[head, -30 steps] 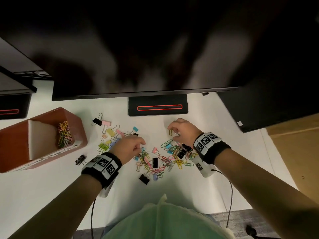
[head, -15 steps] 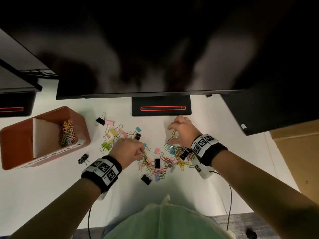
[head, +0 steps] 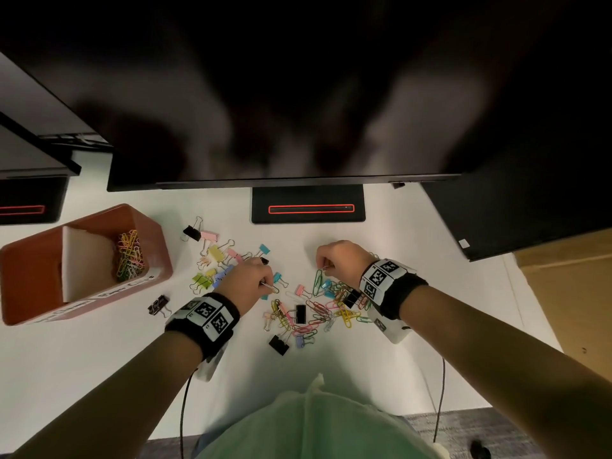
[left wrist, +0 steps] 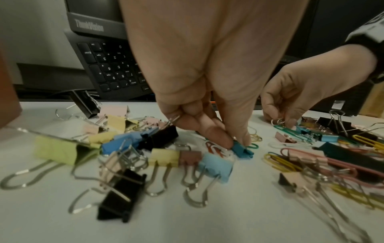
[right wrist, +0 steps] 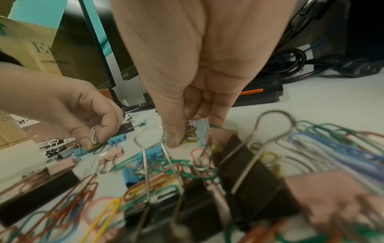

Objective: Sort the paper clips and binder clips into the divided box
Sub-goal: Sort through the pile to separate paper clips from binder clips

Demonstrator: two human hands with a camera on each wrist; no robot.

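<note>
A red-brown divided box point(head: 33, 279) stands at the left; its right compartment holds several coloured paper clips point(head: 129, 256). Loose binder clips point(head: 215, 256) lie between the box and my left hand point(head: 266, 284). That hand pinches paper clips point(right wrist: 94, 134), its fingertips point(left wrist: 220, 138) down beside a blue binder clip point(left wrist: 242, 150). A mixed pile of paper clips and binder clips point(head: 311, 313) lies between my forearms. At the pile's far edge my right hand point(head: 323, 267) pinches small paper clips point(left wrist: 277, 121), next to a green paper clip point(head: 318, 281) on the desk.
A black monitor point(head: 298, 94) overhangs the desk, its stand base point(head: 308, 207) just beyond the clips. A keyboard point(left wrist: 112, 65) sits behind them. Another dark screen point(head: 530, 193) and a cardboard box point(head: 569, 293) are at the right. A black binder clip point(head: 159, 304) lies by the box.
Both hands stay over the clips, and the right hand has come slightly nearer and left. The left hand's fingers have shifted a little right, onto the clips beside the blue binder clip.
</note>
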